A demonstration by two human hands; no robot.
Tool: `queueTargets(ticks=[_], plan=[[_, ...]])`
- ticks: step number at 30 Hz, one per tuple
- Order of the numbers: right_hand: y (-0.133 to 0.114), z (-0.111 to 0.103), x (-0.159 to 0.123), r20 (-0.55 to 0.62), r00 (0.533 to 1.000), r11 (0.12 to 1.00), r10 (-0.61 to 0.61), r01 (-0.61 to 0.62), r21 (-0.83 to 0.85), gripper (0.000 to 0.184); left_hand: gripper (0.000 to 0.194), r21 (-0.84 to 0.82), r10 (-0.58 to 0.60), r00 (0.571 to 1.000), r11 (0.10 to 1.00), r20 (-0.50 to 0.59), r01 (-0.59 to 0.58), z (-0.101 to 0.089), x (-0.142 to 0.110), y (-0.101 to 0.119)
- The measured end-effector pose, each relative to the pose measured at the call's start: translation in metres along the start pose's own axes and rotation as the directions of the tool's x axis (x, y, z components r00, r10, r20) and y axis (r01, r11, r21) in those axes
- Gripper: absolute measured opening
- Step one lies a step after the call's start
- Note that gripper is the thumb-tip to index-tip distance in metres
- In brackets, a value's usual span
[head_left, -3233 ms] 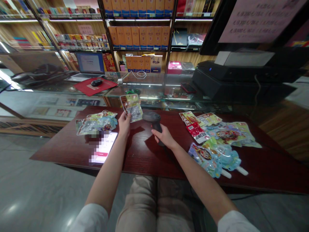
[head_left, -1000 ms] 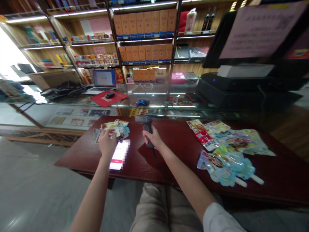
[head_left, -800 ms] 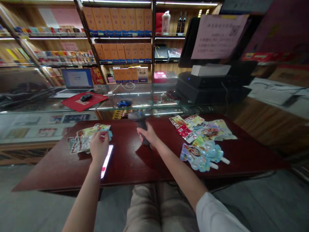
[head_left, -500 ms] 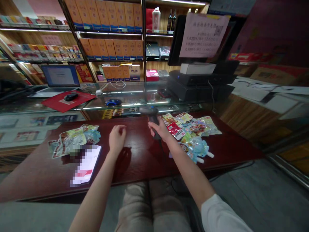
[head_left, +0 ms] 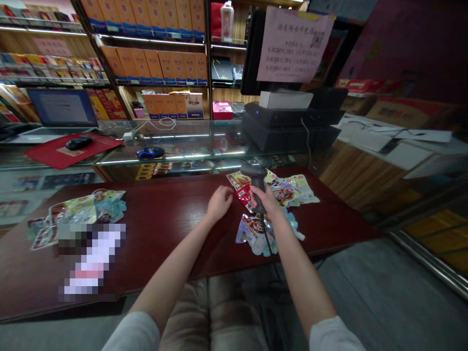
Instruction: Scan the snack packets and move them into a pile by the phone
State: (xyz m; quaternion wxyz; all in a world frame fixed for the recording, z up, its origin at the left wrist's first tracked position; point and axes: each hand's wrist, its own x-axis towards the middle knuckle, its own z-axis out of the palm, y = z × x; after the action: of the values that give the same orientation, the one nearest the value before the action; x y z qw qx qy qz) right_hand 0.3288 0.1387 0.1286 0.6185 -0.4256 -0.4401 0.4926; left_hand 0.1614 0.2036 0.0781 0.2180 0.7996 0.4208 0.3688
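Observation:
My right hand (head_left: pixel 268 201) is wrapped round the handle of a black barcode scanner (head_left: pixel 258 187), its cord hanging down from the grip. The scanner is held over a pile of snack packets at the right of the table. Just left of that pile, my left hand (head_left: pixel 220 202) has its fingers curled loosely, with nothing visible in them. Close to its fingertips lies a red snack packet (head_left: pixel 243 195). Nearer me, blue and purple pouches (head_left: pixel 252 231) with white spouts lie partly behind my right hand and the cord.
More packets (head_left: pixel 75 210) lie at the left of the dark red table (head_left: pixel 164 243), beside a blurred-out phone (head_left: pixel 93 261). Behind stands a glass counter with a laptop (head_left: pixel 62 109), two mice and a monitor (head_left: pixel 252 53) bearing a paper sign. Boxed shelves line the back.
My left hand has moved right, up to the packets. My right hand has carried the scanner right, over the pile. The view has turned slightly to the right.

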Motion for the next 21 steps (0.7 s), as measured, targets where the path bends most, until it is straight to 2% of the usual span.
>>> queueTargets(ticks=[2, 5, 9, 15, 21], plan=[[0.002, -0.007, 0.001, -0.018, 1.000, 1.000, 0.005, -0.006, -0.004, 0.030, 0.024, 0.038, 0.073, 0.996, 0.996, 0.042, -0.075, 0.012, 0.007, 0.005], [0.004, -0.016, 0.003, -0.033, 0.999, 1.000, 0.003, -0.004, -0.020, 0.031, 0.043, 0.136, 0.159, 0.976, 0.974, 0.150, -0.180, 0.026, 0.013, 0.009], [0.003, -0.021, 0.004, -0.042, 0.999, 1.000, -0.023, 0.023, -0.018, 0.031, 0.061, 0.236, 0.147, 0.941, 0.946, 0.304, -0.224, 0.033, 0.011, 0.011], [0.003, -0.021, 0.003, -0.072, 0.997, 0.999, -0.034, 0.033, -0.020, 0.027, 0.065, 0.356, 0.124, 0.917, 0.895, 0.380, -0.268, 0.030, 0.005, 0.014], [0.007, -0.021, 0.004, -0.091, 0.996, 1.000, -0.012, 0.011, -0.013, 0.029, 0.058, 0.370, 0.188, 0.902, 0.865, 0.389, -0.340, 0.021, 0.005, 0.011]])
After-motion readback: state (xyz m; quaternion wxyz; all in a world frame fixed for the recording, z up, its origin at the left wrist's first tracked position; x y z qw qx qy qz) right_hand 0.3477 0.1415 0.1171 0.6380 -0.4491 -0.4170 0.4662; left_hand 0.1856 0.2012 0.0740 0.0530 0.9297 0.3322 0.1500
